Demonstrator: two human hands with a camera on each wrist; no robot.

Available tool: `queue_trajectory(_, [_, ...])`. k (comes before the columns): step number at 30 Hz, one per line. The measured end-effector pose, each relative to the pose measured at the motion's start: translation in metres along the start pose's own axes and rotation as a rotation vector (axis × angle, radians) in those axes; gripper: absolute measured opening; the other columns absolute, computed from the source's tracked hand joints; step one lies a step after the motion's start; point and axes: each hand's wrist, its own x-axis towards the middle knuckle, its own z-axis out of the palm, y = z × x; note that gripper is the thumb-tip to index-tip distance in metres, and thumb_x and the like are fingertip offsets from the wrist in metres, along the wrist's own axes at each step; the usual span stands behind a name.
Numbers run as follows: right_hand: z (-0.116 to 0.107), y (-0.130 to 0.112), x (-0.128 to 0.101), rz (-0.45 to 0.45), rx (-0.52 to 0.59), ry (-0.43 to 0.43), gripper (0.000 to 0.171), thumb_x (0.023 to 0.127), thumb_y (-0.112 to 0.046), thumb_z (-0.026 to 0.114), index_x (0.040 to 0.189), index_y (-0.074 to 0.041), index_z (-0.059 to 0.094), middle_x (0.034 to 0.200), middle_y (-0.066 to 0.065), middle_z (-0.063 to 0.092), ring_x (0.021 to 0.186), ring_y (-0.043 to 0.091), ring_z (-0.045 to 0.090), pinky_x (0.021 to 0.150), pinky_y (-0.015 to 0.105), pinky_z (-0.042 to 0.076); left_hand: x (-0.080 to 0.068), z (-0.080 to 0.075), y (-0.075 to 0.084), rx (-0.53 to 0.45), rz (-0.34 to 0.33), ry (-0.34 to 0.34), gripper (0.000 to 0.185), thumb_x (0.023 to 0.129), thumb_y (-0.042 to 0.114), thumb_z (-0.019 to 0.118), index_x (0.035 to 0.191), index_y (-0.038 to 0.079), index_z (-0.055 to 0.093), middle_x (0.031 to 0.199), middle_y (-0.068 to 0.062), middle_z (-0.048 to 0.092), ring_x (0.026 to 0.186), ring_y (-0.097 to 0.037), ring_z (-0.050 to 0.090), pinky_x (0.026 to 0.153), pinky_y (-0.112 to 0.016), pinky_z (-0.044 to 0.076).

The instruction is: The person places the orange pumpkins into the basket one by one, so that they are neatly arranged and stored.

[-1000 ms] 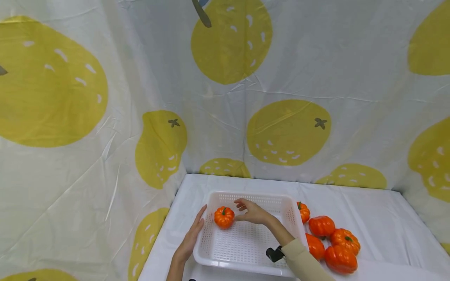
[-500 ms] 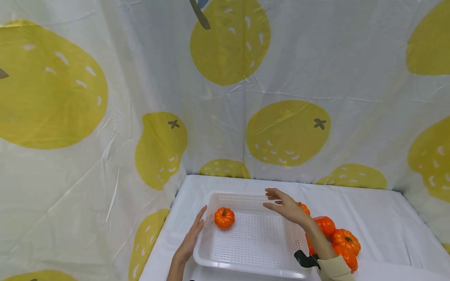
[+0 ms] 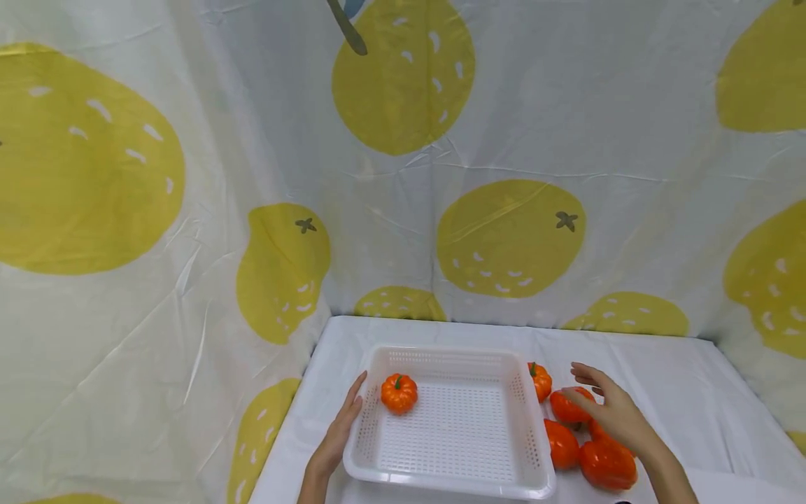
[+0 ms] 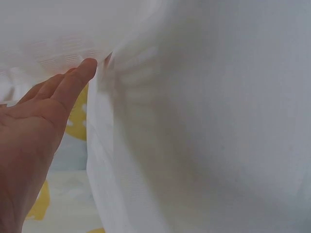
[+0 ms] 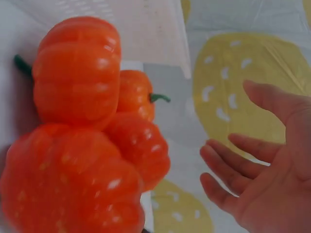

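— Any brand, label or lettering to read here?

— None that can be made out. The basket (image 3: 450, 427) is plain white perforated plastic, and the cloth (image 3: 680, 392) covering the table is plain white too. The backdrop (image 3: 510, 238) carries only large yellow fruit prints.

— What is the right hand doing?

— The right hand (image 3: 613, 413) hovers, fingers spread wide and holding nothing, over the pumpkins (image 3: 582, 434) clustered on the cloth just beside the basket's right wall. Whether its fingertips touch the topmost one cannot be told from the head view; the right wrist view shows the palm open and apart from the fruit.

— How do they look?

— Small, glossy, bright orange, deeply ribbed, with short green stems. They lie bunched together and touching, one pressed against the basket's far right corner.

— And the left hand?

— The left hand (image 3: 336, 437) rests flat with straight fingers against the basket's left wall, gripping nothing. The left wrist view shows little beyond white plastic and a thumb.

— Anything inside the basket?

— One pumpkin (image 3: 399, 393), upright, stem up, near the far left corner, close to the left wall.
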Motion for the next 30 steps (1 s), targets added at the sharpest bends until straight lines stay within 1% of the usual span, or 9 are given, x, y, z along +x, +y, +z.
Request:
queue_trajectory(3, [-0.010, 0.019, -0.012, 0.094, -0.033, 0.000, 0.085, 0.101, -0.052, 0.061, 0.156, 0.006, 0.031, 0.152, 0.036, 0.042, 0.136, 0.053, 0.042, 0.107, 0.074, 0.038, 0.000, -0.001, 0.000, -0.007, -0.006, 0.005, 0.055, 0.111, 0.050, 0.028, 0.165, 0.039, 0.019, 0.177, -0.006, 0.006, 0.161, -0.045, 0.000, 0.120, -0.079, 0.000])
queue_trajectory(5, [-0.016, 0.032, -0.019, 0.139, -0.047, 0.003, 0.086, 0.102, -0.052, 0.059, 0.156, 0.008, 0.028, 0.153, 0.039, 0.039, 0.135, 0.055, 0.040, 0.106, 0.074, 0.038, 0.001, -0.001, -0.001, -0.013, -0.008, -0.002, 0.054, 0.112, 0.050, 0.027, 0.165, 0.041, 0.019, 0.177, -0.005, 0.006, 0.161, -0.045, 0.000, 0.120, -0.078, 0.000])
queue_trajectory(7, [-0.021, 0.047, -0.026, 0.163, -0.063, 0.015, 0.087, 0.103, -0.052, 0.058, 0.155, 0.011, 0.027, 0.152, 0.041, 0.037, 0.134, 0.055, 0.040, 0.105, 0.073, 0.038, 0.002, -0.001, -0.001, -0.022, -0.012, -0.007, 0.053, 0.112, 0.050, 0.027, 0.164, 0.043, 0.020, 0.177, -0.004, 0.005, 0.162, -0.044, 0.000, 0.120, -0.078, 0.000])
queue_trajectory(10, [-0.027, 0.066, -0.035, 0.198, -0.077, 0.017, 0.090, 0.103, -0.053, 0.057, 0.153, 0.014, 0.025, 0.151, 0.043, 0.034, 0.133, 0.056, 0.039, 0.106, 0.073, 0.037, 0.002, -0.001, -0.001, -0.024, -0.006, -0.014, 0.053, 0.112, 0.048, 0.027, 0.164, 0.042, 0.020, 0.177, -0.004, 0.005, 0.162, -0.044, 0.000, 0.121, -0.078, 0.000])
queue_trajectory(15, [-0.031, 0.089, -0.044, 0.257, -0.106, -0.025, 0.093, 0.103, -0.055, 0.055, 0.153, 0.016, 0.022, 0.149, 0.045, 0.031, 0.129, 0.057, 0.040, 0.105, 0.073, 0.038, 0.001, -0.001, 0.000, -0.026, -0.006, -0.009, 0.054, 0.112, 0.048, 0.028, 0.165, 0.040, 0.020, 0.177, -0.005, 0.005, 0.162, -0.043, 0.000, 0.121, -0.077, -0.002])
queue_trajectory(19, [-0.028, 0.100, -0.047, 0.317, -0.112, -0.062, 0.097, 0.102, -0.059, 0.054, 0.154, 0.015, 0.020, 0.147, 0.046, 0.030, 0.129, 0.060, 0.040, 0.106, 0.072, 0.039, 0.001, -0.001, -0.002, -0.027, -0.014, -0.004, 0.053, 0.112, 0.050, 0.028, 0.164, 0.043, 0.020, 0.177, -0.003, 0.006, 0.162, -0.042, 0.001, 0.121, -0.077, 0.000])
queue_trajectory(21, [-0.026, 0.104, -0.048, 0.340, -0.112, -0.066, 0.097, 0.102, -0.060, 0.054, 0.154, 0.015, 0.020, 0.147, 0.047, 0.030, 0.129, 0.060, 0.040, 0.106, 0.072, 0.040, 0.001, -0.001, -0.002, -0.024, -0.013, -0.006, 0.053, 0.112, 0.050, 0.028, 0.164, 0.044, 0.020, 0.177, -0.003, 0.006, 0.162, -0.042, 0.003, 0.122, -0.077, 0.001])
queue_trajectory(25, [-0.022, 0.112, -0.047, 0.388, -0.095, -0.081, 0.101, 0.101, -0.065, 0.051, 0.155, 0.013, 0.020, 0.146, 0.046, 0.030, 0.127, 0.060, 0.041, 0.102, 0.070, 0.045, 0.002, 0.000, -0.003, -0.024, -0.014, -0.003, 0.053, 0.112, 0.050, 0.028, 0.163, 0.045, 0.020, 0.177, -0.003, 0.006, 0.162, -0.042, 0.003, 0.121, -0.078, 0.001])
queue_trajectory(30, [-0.017, 0.119, -0.043, 0.412, -0.074, -0.093, 0.103, 0.100, -0.068, 0.050, 0.156, 0.011, 0.018, 0.145, 0.047, 0.028, 0.126, 0.062, 0.039, 0.096, 0.068, 0.051, 0.002, 0.000, -0.003, -0.026, -0.012, -0.004, 0.053, 0.112, 0.050, 0.028, 0.164, 0.044, 0.020, 0.177, -0.003, 0.006, 0.162, -0.043, 0.002, 0.121, -0.078, 0.000])
